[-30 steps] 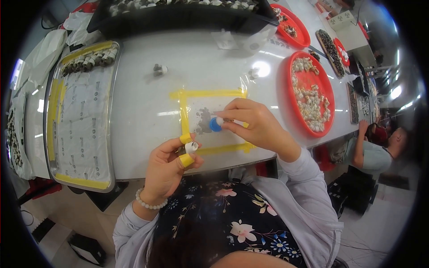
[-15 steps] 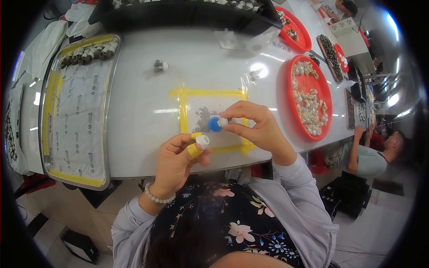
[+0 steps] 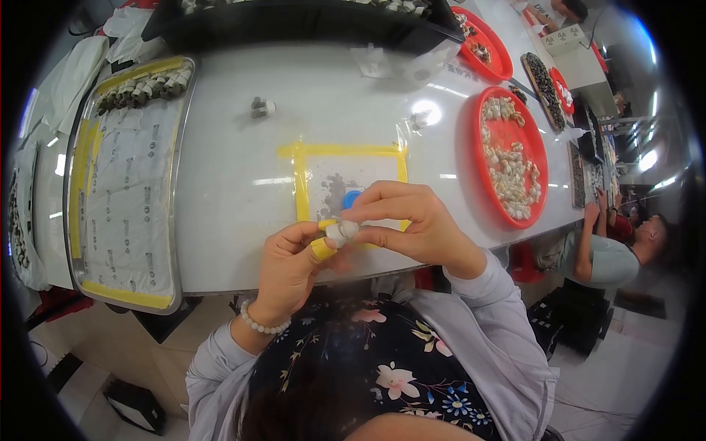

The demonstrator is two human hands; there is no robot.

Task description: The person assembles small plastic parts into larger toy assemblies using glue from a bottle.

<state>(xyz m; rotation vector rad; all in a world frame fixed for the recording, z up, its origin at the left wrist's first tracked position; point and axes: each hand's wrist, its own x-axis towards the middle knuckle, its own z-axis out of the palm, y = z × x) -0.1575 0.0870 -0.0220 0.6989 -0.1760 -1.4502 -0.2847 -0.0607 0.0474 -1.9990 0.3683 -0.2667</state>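
While both hands work above the surface near its front edge, a small, short-bodied white-and-grey piece (image 3: pixel 334 234) sits between them, just short of the yellow tape square (image 3: pixel 349 150). The left hand (image 3: pixel 287 261) has thumb and finger, both wrapped in yellow tape, clamped on its sides. The right hand (image 3: pixel 430 226) has thumb and forefinger closed on a small, rounded off-white piece (image 3: pixel 349 226), which meets the first; fingers hide the exact join.

Handling, as judged: both pieces look light and stiff, awkward mainly for being small, and possibly slippery if damp. Hold is best taken by the sides, leaving the facing ends clear.

A round blue plastic disc (image 3: pixel 352 198) lies inside the square, partly covered by the right fingers, with grey blotches beside it. Toward the surface's right edge stands a red round plastic tray (image 3: pixel 482 169) of off-white pieces; toward its left edge, a metal-rimmed rectangular tray (image 3: pixel 179 191), a row of pieces at its far end. A black plastic bin (image 3: pixel 309 33) limits reach toward the far edge.
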